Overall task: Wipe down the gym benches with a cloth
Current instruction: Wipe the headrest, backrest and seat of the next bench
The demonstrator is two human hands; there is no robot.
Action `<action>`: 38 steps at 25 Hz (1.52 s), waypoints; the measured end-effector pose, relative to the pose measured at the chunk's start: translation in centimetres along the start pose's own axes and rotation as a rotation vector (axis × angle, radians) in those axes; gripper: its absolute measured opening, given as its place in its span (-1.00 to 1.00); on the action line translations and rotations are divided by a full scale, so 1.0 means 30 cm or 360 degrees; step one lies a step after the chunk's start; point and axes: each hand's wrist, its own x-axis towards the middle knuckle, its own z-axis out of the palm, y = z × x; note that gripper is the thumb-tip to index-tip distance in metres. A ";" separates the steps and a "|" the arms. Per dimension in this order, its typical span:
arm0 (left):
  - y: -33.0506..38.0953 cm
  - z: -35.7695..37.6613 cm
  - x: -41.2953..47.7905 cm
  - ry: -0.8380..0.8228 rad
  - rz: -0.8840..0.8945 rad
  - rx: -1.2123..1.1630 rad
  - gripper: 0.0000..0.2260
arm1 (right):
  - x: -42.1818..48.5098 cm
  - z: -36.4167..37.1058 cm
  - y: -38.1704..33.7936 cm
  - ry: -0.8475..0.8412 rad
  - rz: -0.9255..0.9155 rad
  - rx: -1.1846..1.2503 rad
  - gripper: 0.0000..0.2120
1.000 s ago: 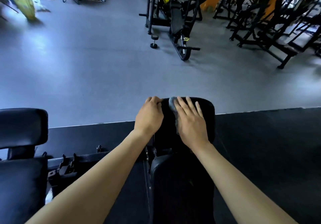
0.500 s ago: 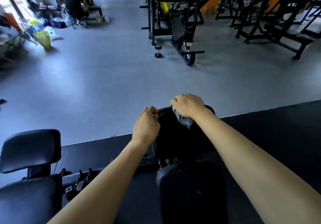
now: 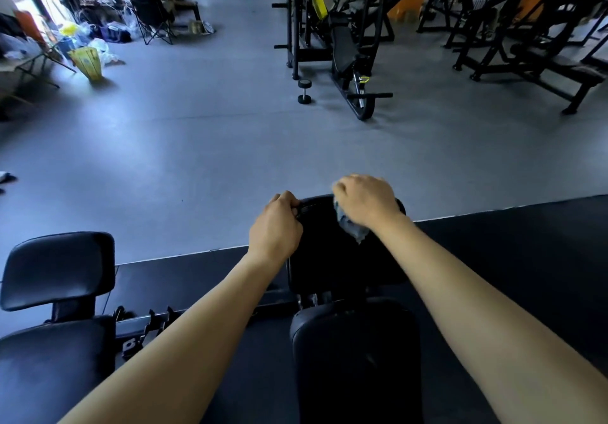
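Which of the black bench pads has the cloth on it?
The far centre pad: the left hand grips its top edge, the right hand holds the grey cloth there. The near pad and left bench's pads have none.

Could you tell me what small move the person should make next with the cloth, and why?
Probably draw the right hand and its cloth down the face of the upright pad. The cloth is bunched at the pad's top edge, the face below lies bare, and the left hand grips the pad's top left corner, which should steady it.
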 end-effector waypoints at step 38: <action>0.020 0.030 -0.033 0.0071 0.0122 0.0260 -0.71 | -0.050 0.039 0.068 0.0279 0.0296 0.0054 -0.58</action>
